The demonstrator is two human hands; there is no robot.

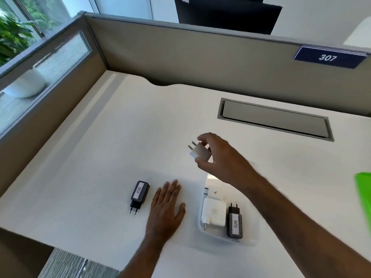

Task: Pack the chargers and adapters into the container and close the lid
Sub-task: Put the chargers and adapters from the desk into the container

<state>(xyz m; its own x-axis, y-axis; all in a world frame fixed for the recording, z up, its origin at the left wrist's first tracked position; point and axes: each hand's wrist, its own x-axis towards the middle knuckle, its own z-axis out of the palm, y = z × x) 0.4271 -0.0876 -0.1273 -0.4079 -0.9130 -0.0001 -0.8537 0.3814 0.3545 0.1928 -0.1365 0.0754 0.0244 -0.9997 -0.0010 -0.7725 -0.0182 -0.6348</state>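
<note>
While the desk [140, 127] carries a clear container [249, 235] holding a white adapter [214, 214] beside a black charger [234, 224], the left hand [167, 205] lies flat, fingers apart. The right hand [214, 155] pinches a white plug [199, 152] above the desk. Another black charger [139, 194] lies left of the left hand

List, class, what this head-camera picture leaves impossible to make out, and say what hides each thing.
- Green object, head view: cut off by the right edge; whether it is the lid cannot be told.
- Clear container: its far part is covered by the right hand and forearm.
- White adapter: partly hidden by the fingers holding it, and blurred.
- White charger: its faint marking is too pale to read.
</note>
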